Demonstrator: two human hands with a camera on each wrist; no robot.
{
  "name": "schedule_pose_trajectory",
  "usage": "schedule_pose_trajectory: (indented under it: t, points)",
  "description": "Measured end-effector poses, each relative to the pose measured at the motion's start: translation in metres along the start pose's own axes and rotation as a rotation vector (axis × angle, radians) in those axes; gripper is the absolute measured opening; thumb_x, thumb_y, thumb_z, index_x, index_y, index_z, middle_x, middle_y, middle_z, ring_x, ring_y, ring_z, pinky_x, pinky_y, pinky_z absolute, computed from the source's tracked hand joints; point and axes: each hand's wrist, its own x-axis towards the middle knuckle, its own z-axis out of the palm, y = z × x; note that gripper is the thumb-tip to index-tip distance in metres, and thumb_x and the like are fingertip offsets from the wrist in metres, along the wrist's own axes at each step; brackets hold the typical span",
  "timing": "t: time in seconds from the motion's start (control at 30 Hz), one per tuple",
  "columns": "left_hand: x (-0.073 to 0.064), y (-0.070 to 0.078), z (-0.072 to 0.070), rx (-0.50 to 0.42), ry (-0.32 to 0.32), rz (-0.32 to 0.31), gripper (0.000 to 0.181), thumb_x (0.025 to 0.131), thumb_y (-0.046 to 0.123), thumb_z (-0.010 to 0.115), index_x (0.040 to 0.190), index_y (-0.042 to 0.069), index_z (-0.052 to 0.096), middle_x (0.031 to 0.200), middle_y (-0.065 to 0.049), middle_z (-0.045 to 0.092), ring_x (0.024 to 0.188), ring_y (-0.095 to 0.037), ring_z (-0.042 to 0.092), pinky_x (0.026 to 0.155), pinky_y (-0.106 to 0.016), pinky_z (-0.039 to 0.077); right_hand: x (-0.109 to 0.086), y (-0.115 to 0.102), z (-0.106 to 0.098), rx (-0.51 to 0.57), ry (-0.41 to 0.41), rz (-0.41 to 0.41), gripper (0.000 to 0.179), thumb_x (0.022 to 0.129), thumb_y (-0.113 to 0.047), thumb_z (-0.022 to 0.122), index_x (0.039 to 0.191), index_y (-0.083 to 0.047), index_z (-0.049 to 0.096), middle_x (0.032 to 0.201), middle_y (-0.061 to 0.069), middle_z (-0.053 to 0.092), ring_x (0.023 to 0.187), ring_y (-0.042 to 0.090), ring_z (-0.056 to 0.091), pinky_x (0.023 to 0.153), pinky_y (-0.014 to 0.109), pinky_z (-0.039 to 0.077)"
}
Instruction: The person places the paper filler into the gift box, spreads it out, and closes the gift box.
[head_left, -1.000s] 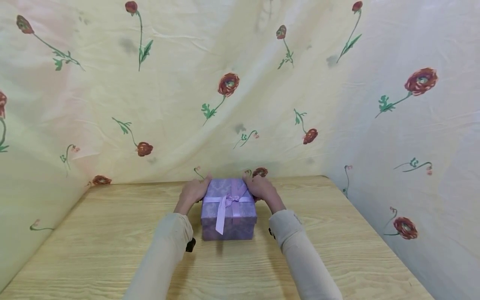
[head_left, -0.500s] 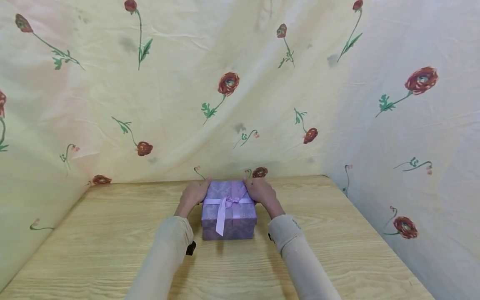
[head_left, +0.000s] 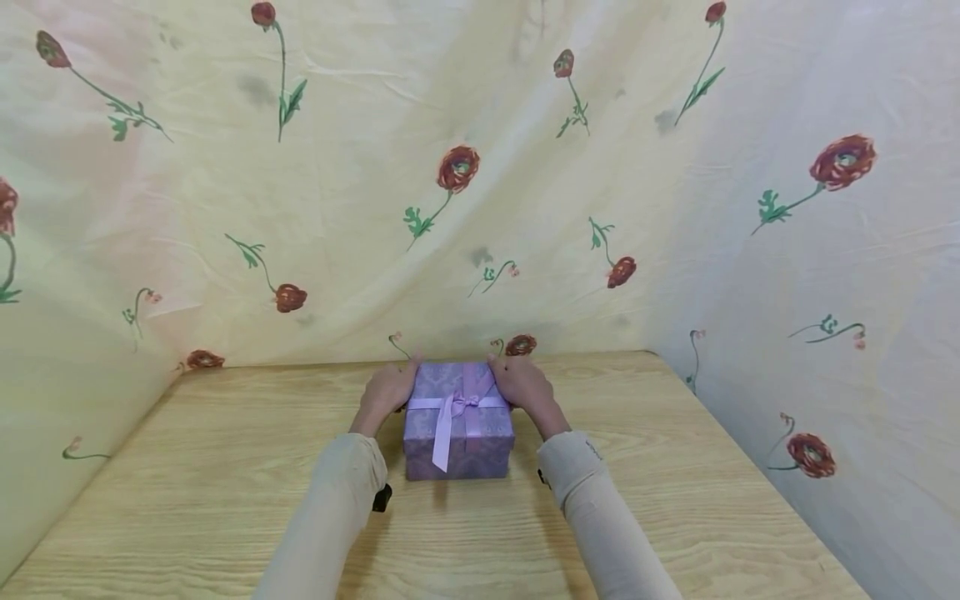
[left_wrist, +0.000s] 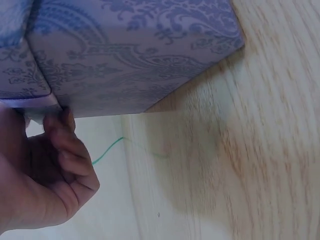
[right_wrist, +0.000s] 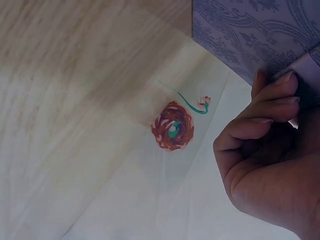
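A lilac gift box point(head_left: 457, 465) with a damask-like pattern stands on the wooden table. Over its lid point(head_left: 438, 379) run pale ribbons, tied in a bow point(head_left: 466, 401) with one tail hanging down the front. My left hand point(head_left: 387, 388) grips the lid from the left side, thumb along the top edge. Opposite it, my right hand point(head_left: 522, 384) grips the right side in the same manner. In the left wrist view, curled fingers point(left_wrist: 75, 150) meet the lid's lower edge near the ribbon. Curled fingers point(right_wrist: 265, 107) also reach the ribbon in the right wrist view.
The table point(head_left: 225, 483) is light wood and spreads out on both sides of the box. A cream cloth point(head_left: 360, 183) printed with red flowers hangs close behind the table and along its left and right sides.
Since one second ago, both hands and the lid have come down very slightly. During the last half second hardly anything has moved, and both hands keep their grip.
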Motion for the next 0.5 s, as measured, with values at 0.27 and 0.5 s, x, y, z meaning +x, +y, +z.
schedule_pose_trajectory:
  t: [0.27,0.5]
  points:
    - [-0.005,-0.009,-0.002,-0.054,-0.038,0.025,0.092,0.102,0.076,0.017,0.080,0.002,0.066,0.068,-0.015,0.067,0.062,-0.032,0.067,0.051,-0.031,0.042,-0.010,0.024,-0.005,0.210,0.017,0.001,0.082,0.107,-0.066,0.021,0.086,-0.002,0.067,0.071,0.015,0.068,0.062,0.032,0.068,0.053,0.036,0.047]
    - [-0.023,-0.034,-0.010,-0.133,-0.038,0.174,0.092,0.106,0.070,0.021,0.117,-0.007,0.070,0.097,-0.020,0.073,0.092,-0.037,0.070,0.083,-0.049,0.054,-0.032,0.052,-0.010,0.251,0.032,-0.144,0.079,0.110,-0.060,0.026,0.132,0.007,0.064,0.123,0.024,0.068,0.114,0.041,0.065,0.096,0.053,0.052]
